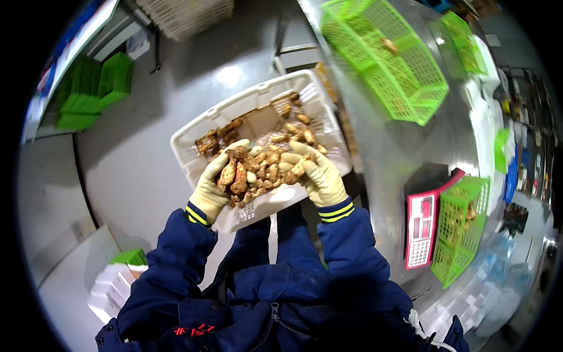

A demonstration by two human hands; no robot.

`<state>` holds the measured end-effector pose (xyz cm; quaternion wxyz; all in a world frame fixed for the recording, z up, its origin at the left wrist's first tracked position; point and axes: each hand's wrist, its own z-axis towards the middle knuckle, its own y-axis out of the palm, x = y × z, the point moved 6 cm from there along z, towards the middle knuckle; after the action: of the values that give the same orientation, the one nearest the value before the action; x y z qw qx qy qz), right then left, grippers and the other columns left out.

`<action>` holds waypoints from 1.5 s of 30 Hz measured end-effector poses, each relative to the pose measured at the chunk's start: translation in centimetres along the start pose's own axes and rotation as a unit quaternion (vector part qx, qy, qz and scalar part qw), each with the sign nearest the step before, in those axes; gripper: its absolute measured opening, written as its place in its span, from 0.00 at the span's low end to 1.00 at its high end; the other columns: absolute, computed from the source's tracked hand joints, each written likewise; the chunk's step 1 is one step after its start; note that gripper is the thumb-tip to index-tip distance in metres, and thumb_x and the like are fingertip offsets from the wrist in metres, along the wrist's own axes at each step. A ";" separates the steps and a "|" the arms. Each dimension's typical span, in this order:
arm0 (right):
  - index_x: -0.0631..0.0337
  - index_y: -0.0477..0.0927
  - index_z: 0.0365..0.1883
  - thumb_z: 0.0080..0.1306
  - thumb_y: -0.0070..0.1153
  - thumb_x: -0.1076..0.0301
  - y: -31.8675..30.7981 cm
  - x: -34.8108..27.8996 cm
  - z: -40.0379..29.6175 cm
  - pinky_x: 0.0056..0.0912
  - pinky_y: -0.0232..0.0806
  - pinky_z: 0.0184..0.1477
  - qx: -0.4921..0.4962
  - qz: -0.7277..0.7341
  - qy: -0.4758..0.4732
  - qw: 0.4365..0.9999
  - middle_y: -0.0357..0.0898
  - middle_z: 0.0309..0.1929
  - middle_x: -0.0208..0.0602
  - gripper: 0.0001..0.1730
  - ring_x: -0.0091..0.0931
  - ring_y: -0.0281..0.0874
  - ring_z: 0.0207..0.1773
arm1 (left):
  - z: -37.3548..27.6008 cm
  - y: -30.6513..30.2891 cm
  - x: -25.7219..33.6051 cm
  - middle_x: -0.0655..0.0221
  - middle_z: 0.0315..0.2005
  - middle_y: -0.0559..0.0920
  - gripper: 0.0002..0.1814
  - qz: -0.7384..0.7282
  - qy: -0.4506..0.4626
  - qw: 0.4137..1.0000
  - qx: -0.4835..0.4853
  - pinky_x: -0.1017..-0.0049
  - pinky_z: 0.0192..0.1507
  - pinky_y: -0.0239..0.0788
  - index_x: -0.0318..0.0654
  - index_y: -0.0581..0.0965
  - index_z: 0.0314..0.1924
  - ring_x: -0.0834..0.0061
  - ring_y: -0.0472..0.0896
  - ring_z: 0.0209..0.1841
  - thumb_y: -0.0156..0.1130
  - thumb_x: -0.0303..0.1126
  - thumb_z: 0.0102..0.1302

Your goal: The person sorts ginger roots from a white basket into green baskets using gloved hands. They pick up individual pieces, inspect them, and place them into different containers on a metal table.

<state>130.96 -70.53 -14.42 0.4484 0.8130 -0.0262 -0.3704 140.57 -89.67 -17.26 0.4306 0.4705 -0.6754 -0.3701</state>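
My left hand, in a cream glove, holds several brown knobbly roots or mushrooms over the near left part of a white plastic crate. Across from it, my right hand, gloved the same way, grips a single knobbly piece between thumb and fingers. More such pieces lie in the crate below, some on clear plastic, with brown cardboard showing behind them. I cannot tell exactly what kind of produce they are.
Along the right runs a steel table with a large green basket, a red-framed digital scale and another green basket against the scale. Stacked green crates stand at left; white boxes sit at lower left.
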 end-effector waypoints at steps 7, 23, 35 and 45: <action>0.71 0.72 0.66 0.74 0.58 0.68 1.1 -9.4 -15.1 0.26 0.73 0.58 0.118 -0.134 -0.117 0.977 0.84 0.52 0.43 0.26 0.26 0.83 0.54 | 2.8 17.9 -9.6 0.53 0.57 0.79 0.32 0.118 -0.074 0.989 -0.057 0.66 0.45 0.82 0.38 0.67 0.69 0.63 0.86 0.41 0.59 0.47 0.71; 0.67 0.73 0.66 0.73 0.54 0.79 -9.9 -28.2 -50.5 0.31 0.66 0.68 0.567 -0.288 -0.509 0.580 0.78 0.63 0.45 0.23 0.31 0.76 0.65 | 11.9 47.1 -41.3 0.66 0.65 0.73 0.30 0.661 -0.002 0.677 -0.323 0.74 0.70 0.59 0.40 0.69 0.69 0.70 0.70 0.68 0.65 0.35 0.70; 0.54 0.58 0.77 0.75 0.30 0.29 -4.1 -18.4 -27.8 0.57 0.52 0.77 0.010 0.180 -0.332 0.926 0.67 0.73 0.47 0.46 0.45 0.60 0.77 | 6.8 25.5 -26.2 0.70 0.48 0.84 0.22 0.415 -0.125 0.893 -0.117 0.78 0.49 0.75 0.39 0.74 0.65 0.80 0.83 0.44 0.55 0.41 0.78; 0.47 0.54 0.80 0.69 0.41 0.26 3.1 -3.5 -9.3 0.63 0.39 0.78 0.017 0.319 -0.109 0.941 0.51 0.81 0.43 0.50 0.45 0.42 0.83 | 1.2 12.2 -13.7 0.66 0.63 0.76 0.42 0.102 0.010 0.994 -0.033 0.62 0.68 0.64 0.43 0.64 0.73 0.69 0.71 0.68 0.65 0.58 0.67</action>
<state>135.13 -64.50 -7.11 0.5235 0.7244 -0.3393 -0.2934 138.13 -73.04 -9.82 0.4882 0.3883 -0.7028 -0.3419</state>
